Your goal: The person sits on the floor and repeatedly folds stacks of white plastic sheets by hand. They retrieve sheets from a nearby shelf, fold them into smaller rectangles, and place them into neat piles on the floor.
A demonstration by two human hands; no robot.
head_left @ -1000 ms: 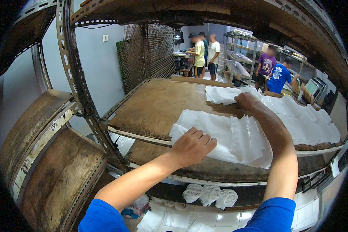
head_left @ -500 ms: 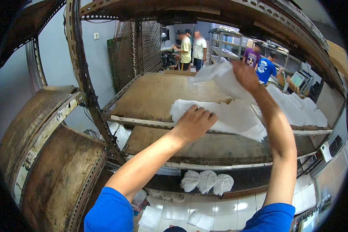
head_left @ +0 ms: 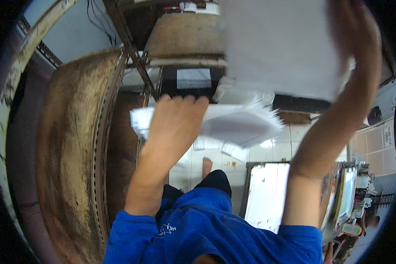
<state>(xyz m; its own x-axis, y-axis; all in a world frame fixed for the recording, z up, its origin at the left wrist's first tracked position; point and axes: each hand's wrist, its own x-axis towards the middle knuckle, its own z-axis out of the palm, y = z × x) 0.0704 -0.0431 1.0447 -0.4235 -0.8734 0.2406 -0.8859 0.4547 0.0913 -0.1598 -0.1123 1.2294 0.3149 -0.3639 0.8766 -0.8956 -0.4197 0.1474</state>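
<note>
My left hand [head_left: 174, 121] is closed round one end of a floppy stack of thin white sheets [head_left: 242, 125], its fingers curled over the top edge. The loose ends fan out to the right, above the tiled floor. Up at the top right, my right hand [head_left: 354, 26] is smeared by motion and grips the right side of a large white sheet [head_left: 281, 44]. This sheet hangs broad and blurred, hiding much of the shelf behind it. I cannot tell whether it is one layer or several.
A worn wooden shelf [head_left: 70, 154] stands close on my left, beside a slotted metal post [head_left: 127, 35]. A brown shelf board [head_left: 185, 35] lies ahead. White packets [head_left: 235, 151] lie on the floor. To my right are a white-topped table [head_left: 268, 193] and a framed panel [head_left: 347, 191].
My view has tipped downward. My left hand has lifted the white sheets off the shelf and drawn them nearer me. My right hand still holds white sheeting, now spread larger and closer.
</note>
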